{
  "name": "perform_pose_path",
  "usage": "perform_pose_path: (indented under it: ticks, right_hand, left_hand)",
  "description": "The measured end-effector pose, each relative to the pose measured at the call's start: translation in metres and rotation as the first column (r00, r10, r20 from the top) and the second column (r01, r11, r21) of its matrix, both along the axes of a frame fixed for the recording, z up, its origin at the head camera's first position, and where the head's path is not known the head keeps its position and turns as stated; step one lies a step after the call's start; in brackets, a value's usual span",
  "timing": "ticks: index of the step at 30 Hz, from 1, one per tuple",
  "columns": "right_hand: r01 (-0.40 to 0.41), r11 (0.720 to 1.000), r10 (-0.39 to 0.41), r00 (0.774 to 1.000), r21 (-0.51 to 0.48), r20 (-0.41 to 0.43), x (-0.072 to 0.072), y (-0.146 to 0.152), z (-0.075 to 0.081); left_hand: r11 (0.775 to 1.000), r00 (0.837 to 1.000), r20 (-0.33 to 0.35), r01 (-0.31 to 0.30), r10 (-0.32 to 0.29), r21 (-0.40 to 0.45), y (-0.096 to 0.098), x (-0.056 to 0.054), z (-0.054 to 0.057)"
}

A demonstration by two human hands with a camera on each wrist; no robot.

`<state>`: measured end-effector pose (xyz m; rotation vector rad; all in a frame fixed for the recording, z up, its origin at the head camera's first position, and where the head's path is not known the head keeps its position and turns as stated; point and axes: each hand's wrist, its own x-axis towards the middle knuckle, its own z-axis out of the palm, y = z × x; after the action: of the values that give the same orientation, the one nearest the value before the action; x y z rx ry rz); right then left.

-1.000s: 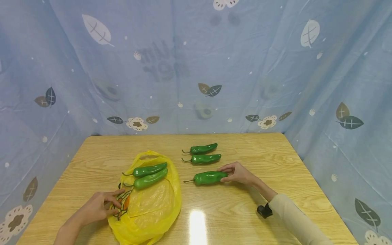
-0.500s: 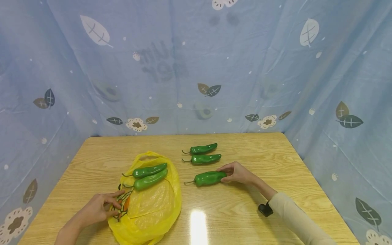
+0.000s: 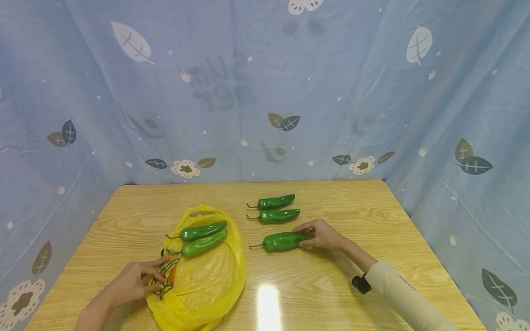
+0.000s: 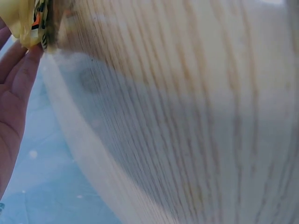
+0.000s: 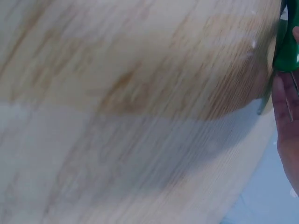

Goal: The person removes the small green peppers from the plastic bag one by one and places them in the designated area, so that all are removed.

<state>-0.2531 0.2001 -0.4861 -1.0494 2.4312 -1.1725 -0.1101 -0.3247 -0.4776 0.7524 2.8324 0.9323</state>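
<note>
A yellow plastic bag (image 3: 207,276) lies spread on the table's left half, with two green chili peppers (image 3: 204,231) side by side on its upper part. At the bag's left edge, over a patch printed in black and orange, my left hand (image 3: 131,281) pinches the plastic; the left wrist view catches those fingers on the bag (image 4: 22,21). Right of the bag, another green pepper (image 3: 283,241) lies on the wood, stem to the left. My right hand (image 3: 322,235) holds its blunt right end between thumb and fingers. The right wrist view shows only part of this pepper (image 5: 287,53).
Two more green peppers (image 3: 279,215) lie one above the other beyond the held one. The wooden table (image 3: 352,207) reaches back to a blue patterned curtain (image 3: 256,92). A small black object (image 3: 361,284) sits by the right cuff.
</note>
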Motion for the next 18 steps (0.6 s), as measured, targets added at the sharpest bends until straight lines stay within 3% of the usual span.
perform_pose_path:
  ticks: [4,9,13,18]
  right_hand:
    - [-0.010,1.000,0.009,0.998,-0.017,-0.059,0.002,0.001,0.002]
    - [0.037,0.997,-0.044,0.993,-0.071,-0.106,0.008,0.003,0.008]
    - [0.063,0.977,-0.066,0.998,-0.202,-0.007,0.013,-0.002,0.013]
    - [0.081,0.915,-0.041,0.993,-0.396,0.109,0.021,-0.011,0.017]
  left_hand:
    - [1.000,1.000,0.007,-0.005,0.005,-0.002,0.001,0.001,0.002]
    - [1.000,1.000,-0.012,-0.019,0.019,-0.022,0.001,0.001,0.002]
    - [1.000,1.000,-0.012,-0.016,0.016,-0.022,0.000,0.000,0.000]
    - [1.000,0.999,-0.035,-0.003,0.002,-0.023,-0.001,0.000,-0.001]
